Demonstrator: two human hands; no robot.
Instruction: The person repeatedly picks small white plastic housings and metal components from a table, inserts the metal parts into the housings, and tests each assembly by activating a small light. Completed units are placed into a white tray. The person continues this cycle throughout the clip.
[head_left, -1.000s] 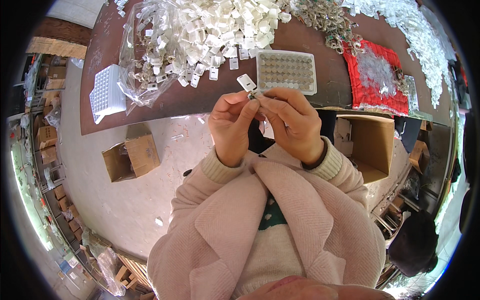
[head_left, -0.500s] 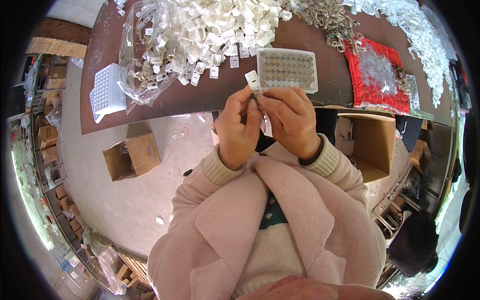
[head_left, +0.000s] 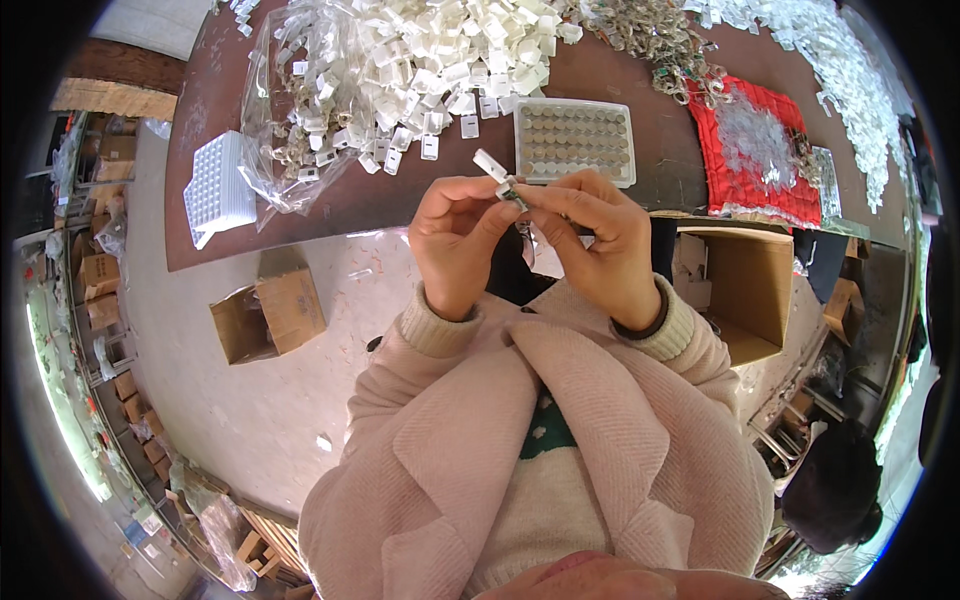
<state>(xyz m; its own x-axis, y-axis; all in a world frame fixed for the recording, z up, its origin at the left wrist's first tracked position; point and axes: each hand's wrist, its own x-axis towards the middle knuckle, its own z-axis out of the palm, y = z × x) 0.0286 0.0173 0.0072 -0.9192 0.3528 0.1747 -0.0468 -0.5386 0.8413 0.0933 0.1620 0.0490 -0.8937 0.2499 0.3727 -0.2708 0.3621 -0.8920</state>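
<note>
Just over the table's near edge, my left hand (head_left: pixel 458 238) and my right hand (head_left: pixel 600 238) meet, fingertips closed in pinches. Between them is a small white plastic casing (head_left: pixel 491 166), tilted up to the left. At its lower end sits a small dark and silvery part (head_left: pixel 510 193), pinched by the fingertips of both hands; its exact kind is too small to make out. Right behind the hands lies a white tray (head_left: pixel 523 135) holding rows of round, coin-like grey discs (head_left: pixel 575 140). A large heap of similar white casings (head_left: pixel 450 50) covers the table behind.
A clear plastic bag (head_left: pixel 262 130) lies beside the heap, near stacked white trays (head_left: pixel 218 182). To the right are a pile of small wired parts (head_left: pixel 650 45), a red cloth (head_left: pixel 715 150) with clear pieces, and many clear parts (head_left: pixel 840 90). Cardboard boxes (head_left: pixel 290 310) (head_left: pixel 755 290) stand below.
The white casing has turned in my fingers, from facing up to leaning left and edge-on. My left hand has shifted slightly left, and the dark and silvery part now shows more clearly.
</note>
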